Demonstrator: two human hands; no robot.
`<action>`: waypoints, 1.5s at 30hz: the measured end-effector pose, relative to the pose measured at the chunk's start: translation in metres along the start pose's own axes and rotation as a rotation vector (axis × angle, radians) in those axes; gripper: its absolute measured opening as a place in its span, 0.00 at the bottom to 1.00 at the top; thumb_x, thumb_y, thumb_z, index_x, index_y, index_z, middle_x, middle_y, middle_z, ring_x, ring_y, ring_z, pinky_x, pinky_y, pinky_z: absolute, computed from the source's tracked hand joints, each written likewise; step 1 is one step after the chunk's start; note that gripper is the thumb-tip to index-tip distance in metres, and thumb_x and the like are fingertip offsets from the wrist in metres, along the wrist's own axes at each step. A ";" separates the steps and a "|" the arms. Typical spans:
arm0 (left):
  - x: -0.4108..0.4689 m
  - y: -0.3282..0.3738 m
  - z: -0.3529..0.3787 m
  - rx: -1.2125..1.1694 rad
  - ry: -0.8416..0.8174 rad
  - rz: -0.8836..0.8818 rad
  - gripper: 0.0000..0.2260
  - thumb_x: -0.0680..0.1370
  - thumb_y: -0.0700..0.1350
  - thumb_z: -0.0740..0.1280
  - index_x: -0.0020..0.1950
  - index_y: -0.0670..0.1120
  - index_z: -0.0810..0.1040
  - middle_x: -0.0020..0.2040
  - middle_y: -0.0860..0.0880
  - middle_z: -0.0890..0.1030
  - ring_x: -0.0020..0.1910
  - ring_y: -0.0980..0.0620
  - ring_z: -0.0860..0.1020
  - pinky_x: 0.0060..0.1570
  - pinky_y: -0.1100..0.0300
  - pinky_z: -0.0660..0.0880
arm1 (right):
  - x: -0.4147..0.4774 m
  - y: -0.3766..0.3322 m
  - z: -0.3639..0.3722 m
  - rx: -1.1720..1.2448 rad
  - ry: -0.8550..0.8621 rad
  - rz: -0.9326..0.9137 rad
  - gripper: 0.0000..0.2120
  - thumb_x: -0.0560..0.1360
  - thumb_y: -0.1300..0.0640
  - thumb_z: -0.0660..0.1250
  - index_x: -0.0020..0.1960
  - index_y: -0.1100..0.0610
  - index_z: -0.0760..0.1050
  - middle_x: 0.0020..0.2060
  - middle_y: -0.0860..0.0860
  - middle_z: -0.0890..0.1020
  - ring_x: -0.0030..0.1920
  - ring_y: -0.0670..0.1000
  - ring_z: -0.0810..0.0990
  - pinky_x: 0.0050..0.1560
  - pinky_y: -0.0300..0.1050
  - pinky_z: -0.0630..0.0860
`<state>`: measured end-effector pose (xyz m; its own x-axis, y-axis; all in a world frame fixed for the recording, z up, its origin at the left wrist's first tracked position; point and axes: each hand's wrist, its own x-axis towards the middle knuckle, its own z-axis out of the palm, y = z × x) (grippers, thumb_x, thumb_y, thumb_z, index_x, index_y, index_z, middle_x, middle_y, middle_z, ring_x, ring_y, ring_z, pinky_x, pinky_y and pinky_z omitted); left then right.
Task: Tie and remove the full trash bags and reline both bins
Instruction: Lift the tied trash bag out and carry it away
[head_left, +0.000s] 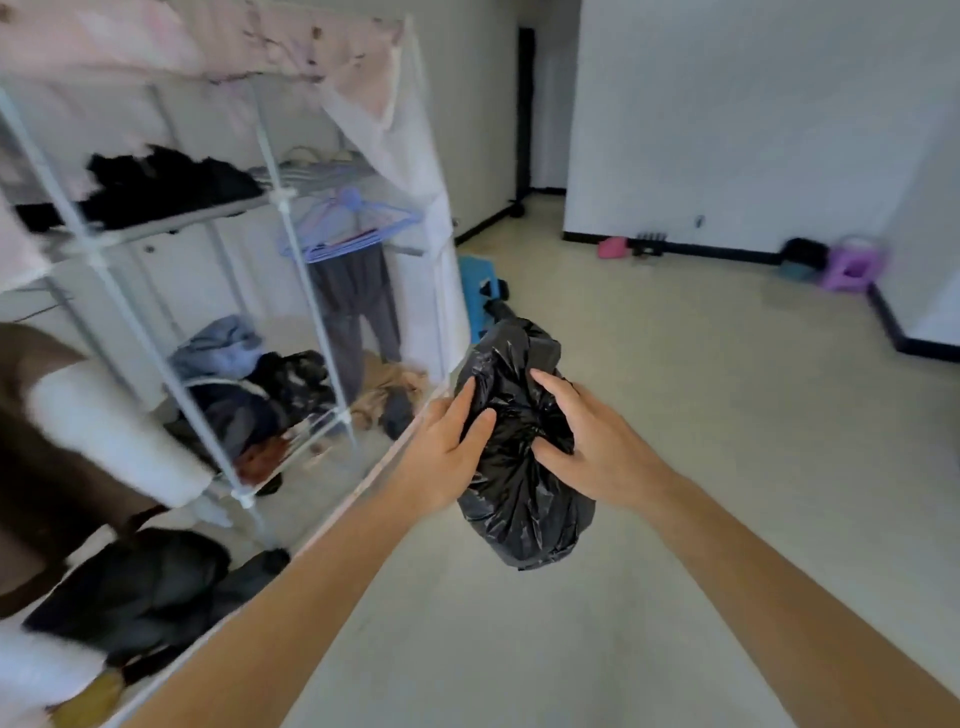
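A full black trash bag (519, 499) hangs in the air in front of me, above the pale floor. My left hand (447, 452) grips its left side with the fingers pressed into the plastic. My right hand (582, 441) holds the right side near the gathered top, fingers dug into the folds. The bag's crumpled upper part (519, 348) rises between and beyond both hands. No bin shows clearly in this view.
An open fabric wardrobe frame (291, 249) with clothes and hangers stands at my left, close to my left arm. A blue object (475, 296) sits on the floor past it. Small pink (613, 247) and purple (852, 265) items lie along the far wall.
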<state>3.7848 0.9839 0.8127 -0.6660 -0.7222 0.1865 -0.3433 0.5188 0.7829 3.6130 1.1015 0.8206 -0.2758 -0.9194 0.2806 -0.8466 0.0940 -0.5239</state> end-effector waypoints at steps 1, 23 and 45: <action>0.029 -0.002 0.014 0.014 -0.027 0.013 0.26 0.82 0.60 0.54 0.79 0.57 0.55 0.68 0.51 0.67 0.71 0.53 0.64 0.69 0.64 0.55 | 0.016 0.023 -0.001 0.002 0.019 0.021 0.34 0.78 0.47 0.64 0.79 0.43 0.51 0.68 0.47 0.70 0.63 0.50 0.73 0.64 0.47 0.72; 0.664 -0.128 0.092 0.173 -0.029 0.124 0.33 0.78 0.70 0.49 0.79 0.55 0.53 0.78 0.54 0.57 0.75 0.51 0.57 0.75 0.50 0.56 | 0.593 0.343 -0.015 -0.135 -0.040 -0.127 0.36 0.81 0.48 0.61 0.81 0.51 0.44 0.69 0.51 0.68 0.50 0.45 0.72 0.50 0.39 0.69; 1.383 -0.154 0.207 0.354 -0.163 0.443 0.24 0.84 0.50 0.55 0.78 0.44 0.58 0.75 0.43 0.60 0.73 0.44 0.59 0.73 0.56 0.56 | 1.154 0.723 -0.100 -0.121 0.033 0.059 0.43 0.73 0.47 0.66 0.81 0.52 0.47 0.73 0.52 0.65 0.68 0.51 0.70 0.66 0.43 0.69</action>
<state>2.7789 -0.0003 0.8273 -0.8798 -0.3368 0.3354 -0.1905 0.8963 0.4004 2.6366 0.1465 0.8462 -0.3399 -0.8981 0.2789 -0.8764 0.1949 -0.4404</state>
